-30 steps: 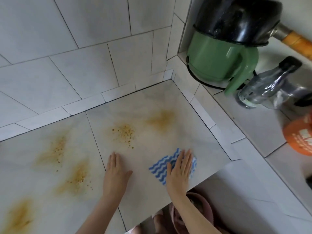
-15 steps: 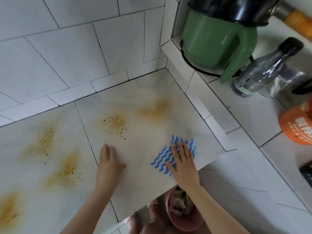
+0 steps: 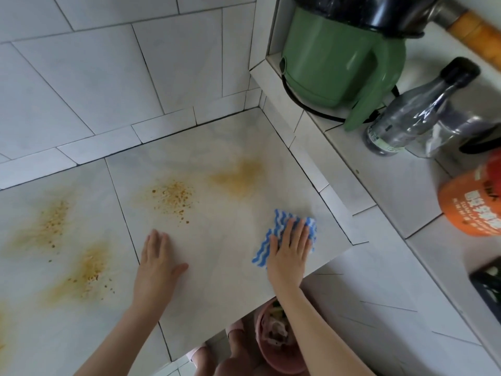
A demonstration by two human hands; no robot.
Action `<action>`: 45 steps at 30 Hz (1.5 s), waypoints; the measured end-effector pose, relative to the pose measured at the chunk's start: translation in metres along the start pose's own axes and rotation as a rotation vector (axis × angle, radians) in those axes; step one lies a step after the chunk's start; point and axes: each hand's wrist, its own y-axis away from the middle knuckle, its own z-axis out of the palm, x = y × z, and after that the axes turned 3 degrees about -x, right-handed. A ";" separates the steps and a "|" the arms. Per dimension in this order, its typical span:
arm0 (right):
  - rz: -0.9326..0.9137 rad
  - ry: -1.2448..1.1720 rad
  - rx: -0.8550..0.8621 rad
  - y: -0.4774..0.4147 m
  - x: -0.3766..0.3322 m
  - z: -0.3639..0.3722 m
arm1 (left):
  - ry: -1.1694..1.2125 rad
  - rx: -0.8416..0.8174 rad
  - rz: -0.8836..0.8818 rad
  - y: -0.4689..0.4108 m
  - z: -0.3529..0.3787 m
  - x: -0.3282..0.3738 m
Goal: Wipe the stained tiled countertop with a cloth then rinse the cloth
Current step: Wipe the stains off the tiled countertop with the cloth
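- Plainly, the right hand [image 3: 290,251] lies flat on the cloth [image 3: 279,219], fingers straight and close together, palm pressing it onto the countertop [image 3: 222,270] — no pinch, no curl round the fabric.
- The cloth, blue and white in wavy stripes, sits near the counter's front right corner, just short of the front edge. Its far edge and its left side show past the fingers.
- The left hand [image 3: 157,264] rests open on bare tile to the left of the cloth, well apart from it. Its fingers are together, its thumb is spread to the side, and it holds nothing.
- Yellow-brown stains [image 3: 173,196] mark the surface beyond and to the left of both hands, some speckled, some smeared. The cloth touches none of them.
- On the raised ledge [image 3: 393,185] at right stand a green jug [image 3: 330,58] with a black pot [image 3: 366,9] above it, a clear bottle [image 3: 414,115] with a dark cap, and an orange container [image 3: 471,204] cut off by the frame edge.
- Below the counter's front edge a pink bin [image 3: 273,362] shows — its contents are too blurred to tell.
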 end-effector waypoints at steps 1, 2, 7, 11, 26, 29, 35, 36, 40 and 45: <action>-0.041 0.035 0.003 -0.001 -0.006 0.000 | 0.003 0.001 -0.001 0.001 0.000 0.000; -0.098 0.072 0.023 0.000 -0.012 0.001 | 0.005 0.002 -0.002 0.001 0.000 0.000; -0.369 0.088 -0.002 0.028 -0.033 0.017 | 0.008 0.004 -0.016 0.000 0.000 0.001; -0.385 0.146 0.001 0.016 0.008 0.011 | 0.033 -0.002 -0.012 -0.001 0.000 0.001; -0.080 0.088 0.086 -0.026 0.021 -0.009 | 0.018 0.010 0.004 -0.002 0.003 -0.004; -0.299 0.083 0.089 0.001 -0.011 0.012 | 0.019 0.012 -0.002 -0.002 0.002 -0.004; -0.663 0.114 -0.011 0.046 -0.015 0.025 | 0.026 0.021 -0.015 -0.002 0.002 -0.004; -0.665 0.114 -0.005 0.035 -0.004 0.022 | 0.034 0.022 -0.019 -0.002 0.001 -0.004; -0.445 0.205 0.056 -0.038 0.048 -0.005 | 0.029 0.023 -0.015 0.000 0.000 -0.004; -0.207 0.209 0.069 -0.088 0.060 -0.026 | 0.029 0.018 -0.009 0.000 0.001 -0.005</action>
